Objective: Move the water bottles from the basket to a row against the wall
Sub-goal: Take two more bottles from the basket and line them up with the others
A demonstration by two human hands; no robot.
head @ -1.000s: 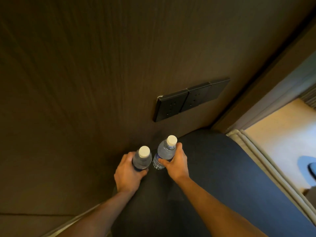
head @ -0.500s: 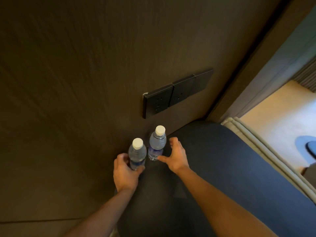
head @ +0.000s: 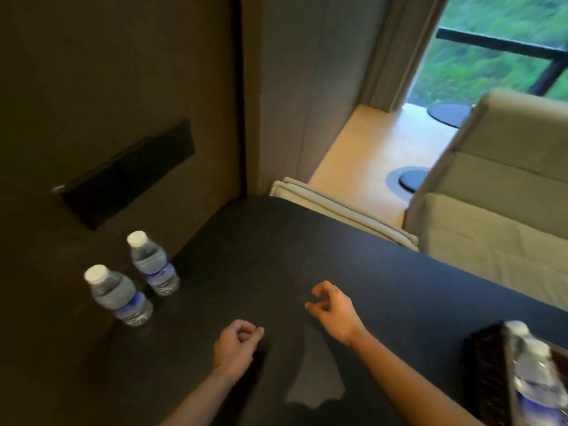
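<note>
Clear plastic bottles: two upright at wall (head: 92, 72), near bottle (head: 118, 295) and far bottle (head: 152, 262) side by side, apart, starting row. More bottles (head: 536, 373) lie in basket (head: 485, 373), well right of wall. My left hand (head: 235, 345) empty, fingers curled loosely together; right hand (head: 333, 305) empty, fingers half apart. Both hover over dark surface (head: 307, 241) between wall and basket. I judge next reach goes to basket.
</note>
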